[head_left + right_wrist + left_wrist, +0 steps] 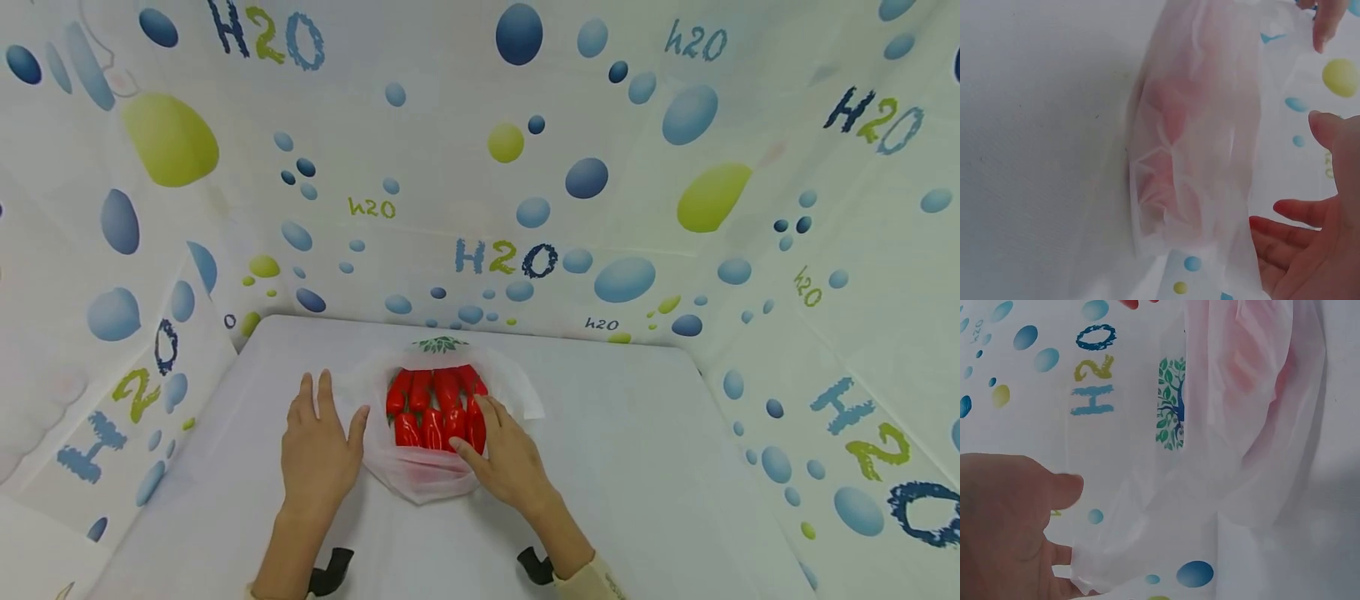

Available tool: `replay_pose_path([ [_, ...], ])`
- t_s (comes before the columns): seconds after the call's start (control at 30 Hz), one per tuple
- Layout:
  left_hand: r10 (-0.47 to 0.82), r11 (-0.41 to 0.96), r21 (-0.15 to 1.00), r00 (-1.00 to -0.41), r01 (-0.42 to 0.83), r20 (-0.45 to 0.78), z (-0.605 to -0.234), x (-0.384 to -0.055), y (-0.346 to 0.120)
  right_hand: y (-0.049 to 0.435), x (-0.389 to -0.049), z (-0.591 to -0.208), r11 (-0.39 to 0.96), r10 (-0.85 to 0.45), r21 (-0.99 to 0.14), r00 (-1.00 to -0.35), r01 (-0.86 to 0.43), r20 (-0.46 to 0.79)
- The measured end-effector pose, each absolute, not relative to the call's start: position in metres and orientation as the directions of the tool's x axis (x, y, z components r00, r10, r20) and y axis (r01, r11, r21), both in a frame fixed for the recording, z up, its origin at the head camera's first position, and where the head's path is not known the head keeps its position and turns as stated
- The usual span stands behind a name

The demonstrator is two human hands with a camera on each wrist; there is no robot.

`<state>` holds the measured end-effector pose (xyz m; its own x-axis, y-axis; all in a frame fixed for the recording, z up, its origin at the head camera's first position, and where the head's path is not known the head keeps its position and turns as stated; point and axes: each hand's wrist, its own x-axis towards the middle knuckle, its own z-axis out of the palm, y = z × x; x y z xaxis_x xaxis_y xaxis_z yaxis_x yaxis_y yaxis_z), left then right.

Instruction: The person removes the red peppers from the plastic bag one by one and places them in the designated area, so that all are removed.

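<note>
Head view: a thin white plastic bag lies near the middle of a white table, its mouth spread so a cluster of red peppers shows inside. The left hand lies flat on the table at the bag's left edge, fingers straight and together, thumb touching the plastic. The right hand rests on the bag's right side, fingers relaxed and extended, fingertips on the nearest peppers. A curtain printed with blue and green bubbles and "H2O" lettering encloses the table on the left, far and right sides. Left wrist view: the left hand sits at the lower left, thumb out, gripping nothing; the bag fills the right, pinkish from the peppers, with a green tree print. Right wrist view: the right hand is spread wide at the lower right, just beside the bag; red shapes show dimly through the plastic.
</note>
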<state>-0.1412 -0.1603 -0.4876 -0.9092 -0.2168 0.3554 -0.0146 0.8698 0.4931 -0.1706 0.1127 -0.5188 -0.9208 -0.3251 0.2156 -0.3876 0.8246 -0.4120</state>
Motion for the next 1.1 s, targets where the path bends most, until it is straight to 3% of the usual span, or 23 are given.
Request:
replay_pose_path([
  [0.2, -0.298, 0.824, 0.564, -0.891, -0.060, 0.342, -0.493, -0.145, -0.162, 0.112, -0.172, -0.523, 0.821, -0.308, -0.423, -0.922, -0.382, 0.236],
  [0.77, -0.377, 0.778, 0.627, -0.766, 0.043, 0.520, -0.511, -0.156, -0.159, 0.109, -0.177, -0.533, 0.869, -0.182, -0.411, -0.951, -0.275, 0.252],
  [1.1, -0.427, 0.715, 0.698, -0.765, 0.041, 0.482, -0.521, -0.163, -0.156, 0.108, -0.183, -0.549, 0.873, -0.130, -0.437, -0.968, -0.215, 0.217],
])
